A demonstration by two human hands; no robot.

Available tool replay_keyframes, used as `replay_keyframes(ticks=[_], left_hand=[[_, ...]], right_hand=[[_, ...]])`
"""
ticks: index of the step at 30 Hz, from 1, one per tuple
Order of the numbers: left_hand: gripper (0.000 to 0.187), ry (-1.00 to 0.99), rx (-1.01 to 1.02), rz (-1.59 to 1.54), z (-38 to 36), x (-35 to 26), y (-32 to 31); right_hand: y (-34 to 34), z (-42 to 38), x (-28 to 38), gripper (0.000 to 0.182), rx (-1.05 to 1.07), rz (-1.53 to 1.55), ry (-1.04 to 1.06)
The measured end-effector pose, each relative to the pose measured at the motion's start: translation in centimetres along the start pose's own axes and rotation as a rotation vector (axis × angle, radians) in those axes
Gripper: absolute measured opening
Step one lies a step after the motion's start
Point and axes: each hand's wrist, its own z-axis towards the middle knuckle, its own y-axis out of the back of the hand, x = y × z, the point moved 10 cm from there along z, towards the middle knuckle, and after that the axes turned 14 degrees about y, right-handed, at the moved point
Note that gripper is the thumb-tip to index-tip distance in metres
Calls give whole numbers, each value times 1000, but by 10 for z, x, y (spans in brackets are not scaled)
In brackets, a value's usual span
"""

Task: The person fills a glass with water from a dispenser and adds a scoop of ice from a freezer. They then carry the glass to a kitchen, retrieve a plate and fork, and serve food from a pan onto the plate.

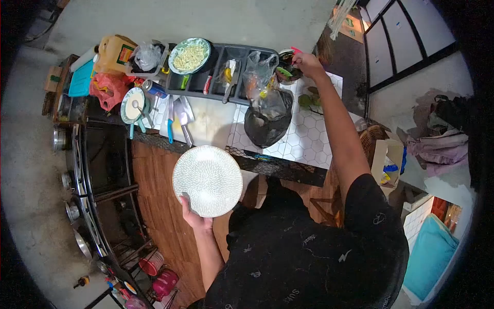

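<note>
My left hand (194, 218) grips the lower rim of a round whitish plate (208, 177) with a speckled pattern, thumb on top, in front of the table. My right hand (307, 66) reaches to the table's far right end, fingers closed. A small red piece (296, 50) shows at its fingertips; what it belongs to is hidden. Beneath that hand is a dark round container (288, 74) with something green at its edge. A black plastic bag (267, 121) and a clear plastic bag (260, 72) lie to its left, and some green leaves (310, 100) just below it.
A grey compartment tray (177, 85) holds knives and a bowl of chopped pale food (189, 55). On a cutting board (211, 121) lie a cleaver (183, 110) and a blue-handled knife (170, 121). A pot with a spoon (135, 105), a can (154, 88) and a yellow jug (114, 54) stand left.
</note>
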Motion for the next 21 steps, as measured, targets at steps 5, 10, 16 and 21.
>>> replay_keyframes(ticks=[5,10,16,21], left_hand=[[63,-21,34,20,1,11,-13],[61,3,91,-6,5,28,-27],[60,18,99,-37,1,39,-31],[60,8,96,-10,2,38,-25]], right_hand=[[26,14,26,25,163,-66,-48],[3,12,33,35,284,30,46],[7,9,27,17,255,-216,22],[9,8,23,16,207,-225,-30]])
